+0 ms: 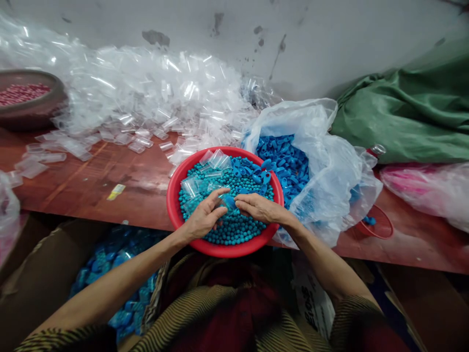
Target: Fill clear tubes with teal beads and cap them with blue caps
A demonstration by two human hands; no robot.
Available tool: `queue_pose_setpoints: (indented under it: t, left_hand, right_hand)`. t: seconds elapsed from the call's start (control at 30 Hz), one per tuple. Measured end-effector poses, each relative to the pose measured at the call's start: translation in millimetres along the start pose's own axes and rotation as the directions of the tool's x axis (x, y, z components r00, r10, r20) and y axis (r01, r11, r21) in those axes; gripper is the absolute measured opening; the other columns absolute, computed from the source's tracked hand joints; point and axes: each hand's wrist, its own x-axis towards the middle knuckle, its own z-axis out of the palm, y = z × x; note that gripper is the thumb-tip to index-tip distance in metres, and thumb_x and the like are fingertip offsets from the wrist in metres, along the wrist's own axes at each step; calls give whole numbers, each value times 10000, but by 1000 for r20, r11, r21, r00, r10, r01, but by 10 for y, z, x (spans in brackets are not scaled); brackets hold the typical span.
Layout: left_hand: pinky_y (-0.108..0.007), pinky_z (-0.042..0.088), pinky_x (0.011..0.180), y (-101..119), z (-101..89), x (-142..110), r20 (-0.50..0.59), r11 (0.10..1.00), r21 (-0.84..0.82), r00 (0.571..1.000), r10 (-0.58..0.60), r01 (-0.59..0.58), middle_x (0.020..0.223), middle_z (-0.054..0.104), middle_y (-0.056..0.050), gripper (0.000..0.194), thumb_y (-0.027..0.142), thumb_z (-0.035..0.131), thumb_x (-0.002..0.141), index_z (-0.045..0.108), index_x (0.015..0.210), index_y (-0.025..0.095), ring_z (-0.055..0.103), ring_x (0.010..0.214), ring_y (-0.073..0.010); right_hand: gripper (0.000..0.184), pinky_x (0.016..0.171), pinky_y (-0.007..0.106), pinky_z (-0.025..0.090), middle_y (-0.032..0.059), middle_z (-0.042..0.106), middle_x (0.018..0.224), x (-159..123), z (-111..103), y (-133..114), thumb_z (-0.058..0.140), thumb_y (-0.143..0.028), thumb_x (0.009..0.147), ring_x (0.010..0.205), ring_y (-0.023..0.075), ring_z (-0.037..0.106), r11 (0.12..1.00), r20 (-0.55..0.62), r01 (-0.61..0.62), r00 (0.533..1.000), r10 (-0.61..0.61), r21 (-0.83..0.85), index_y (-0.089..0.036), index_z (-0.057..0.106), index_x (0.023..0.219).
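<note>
A red basin [225, 251] holds turquoise beads [234, 234], with several clear plastic tubes [220, 160] and blue plastic caps [249, 168] lying on top. Over its middle, my left hand [207, 212] has thumb and index finger curved round a clear tube, which is partly hidden and blurred. Facing it, my right hand [258, 206] pinches its fingertips at a blue cap [229, 201], right at the tube's end. Whether cap and tube are joined I cannot tell.
Behind the basin spreads a heap of clear tubes [146, 93]. An open plastic bag [322, 181] of blue caps stands at right, near a small red basket [381, 222]. Pink beads fill a brown bowl [54, 105] at left. Below the table edge, a cardboard box [40, 269] holds blue-turquoise pieces.
</note>
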Motion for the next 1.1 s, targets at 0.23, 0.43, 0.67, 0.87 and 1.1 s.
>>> queue_pose_setpoints:
  t: [0.23,0.43,0.67,0.87,1.1]
  left_hand:
    - [-188,389,436,2,49,-6,-48,1000,-6,999,22,-22,644,384,57,355,266,510,805,498,1153,197,378,494,-67]
    - [-189,347,488,-25,96,-17,-192,977,198,974,120,-81,613,374,57,226,207,486,811,542,1029,189,376,528,-73]
    - [-176,313,329,-11,63,43,-117,995,-98,993,-25,13,647,460,64,330,354,475,834,401,1123,213,492,404,-82]
    - [-168,379,382,31,84,46,-129,997,-51,991,47,-54,609,404,82,290,305,514,822,436,1084,208,426,420,-53]
    - [-185,396,417,55,100,29,-87,989,111,990,110,-100,644,394,70,234,283,440,868,433,1092,215,415,446,-59]
  right_hand:
    - [313,571,243,286,-43,393,591,-4,31,11,332,-305,933,552,102,370,991,15,-2,1000,4,-131,-198,388,645]
    - [209,560,245,259,-37,374,606,32,138,-7,395,-225,918,560,101,351,927,-49,-33,999,15,-374,-182,472,728]
    - [294,520,237,478,-5,533,818,-13,68,108,558,-408,820,617,97,540,742,-78,-21,992,99,670,-181,532,1006]
    - [436,468,237,514,2,607,810,3,155,75,675,-353,706,556,105,603,737,-307,41,924,229,674,-162,499,1056]
    - [376,430,232,498,0,609,807,13,161,19,609,-296,740,537,102,575,838,-352,43,918,182,545,-166,535,1085]
